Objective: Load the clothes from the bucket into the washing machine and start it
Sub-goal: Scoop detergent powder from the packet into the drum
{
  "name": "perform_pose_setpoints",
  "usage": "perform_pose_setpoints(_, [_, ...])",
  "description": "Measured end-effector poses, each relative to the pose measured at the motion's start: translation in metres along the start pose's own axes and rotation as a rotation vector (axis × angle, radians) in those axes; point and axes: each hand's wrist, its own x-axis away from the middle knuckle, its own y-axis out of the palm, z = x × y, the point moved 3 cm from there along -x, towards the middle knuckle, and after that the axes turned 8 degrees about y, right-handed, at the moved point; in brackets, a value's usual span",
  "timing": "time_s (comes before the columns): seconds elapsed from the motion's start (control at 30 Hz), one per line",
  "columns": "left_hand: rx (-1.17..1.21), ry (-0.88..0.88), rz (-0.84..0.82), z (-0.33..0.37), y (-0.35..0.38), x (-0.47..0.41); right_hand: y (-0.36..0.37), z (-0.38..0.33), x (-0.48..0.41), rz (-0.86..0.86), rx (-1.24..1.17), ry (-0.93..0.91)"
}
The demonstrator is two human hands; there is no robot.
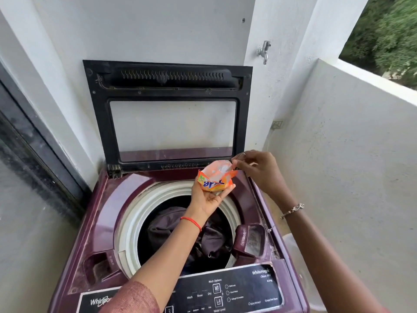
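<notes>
A maroon top-load washing machine (112, 213) stands with its black-framed lid (168, 114) raised against the wall. Dark clothes (167, 224) lie inside the drum. My left hand (207, 197) holds an open orange detergent packet (214, 179) above the drum's far rim. My right hand (257, 170) pinches a small spoon (230, 169) that dips into the packet's mouth. The detergent drawer (250, 241) at the drum's right is open. The control panel (234, 292) runs along the front. A translucent white bucket (300, 267) shows partly at the machine's right side.
A metal tap (264, 51) sticks out of the wall at the upper right. A low white balcony wall (352, 132) closes the right side, with a wall socket (278, 124) on it. A dark glass door (29, 141) runs along the left.
</notes>
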Motion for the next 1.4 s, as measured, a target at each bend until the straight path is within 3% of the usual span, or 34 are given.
perform_pose_setpoints(0.1, [-0.021, 0.045, 0.007, 0.0, -0.004, -0.006, 0.002, -0.005, 0.007, -0.019, 0.05, -0.076])
perform_pose_setpoints(0.4, [-0.007, 0.097, -0.016, 0.002, -0.01, -0.014, 0.005, -0.028, 0.028, 0.144, 0.212, -0.406])
perform_pose_setpoints(0.5, [-0.007, 0.091, -0.034, 0.004, -0.007, -0.011, 0.018, -0.026, 0.037, 0.219, 0.276, -0.432])
perform_pose_setpoints(0.7, [-0.033, 0.068, 0.03, 0.004, 0.002, -0.006, 0.029, -0.013, 0.043, 0.431, 0.115, -0.279])
perform_pose_setpoints(0.8, [-0.066, 0.066, 0.059, 0.002, 0.004, -0.005, 0.033, 0.001, 0.041, 0.482, -0.056, -0.094])
perform_pose_setpoints(1.1, [-0.066, 0.031, 0.11, 0.005, 0.008, -0.004, 0.036, 0.029, 0.039, 0.443, -0.685, 0.407])
perform_pose_setpoints(1.4, [-0.115, -0.017, 0.086, 0.007, 0.016, -0.005, 0.018, 0.024, 0.048, 0.405, -1.028, 0.526])
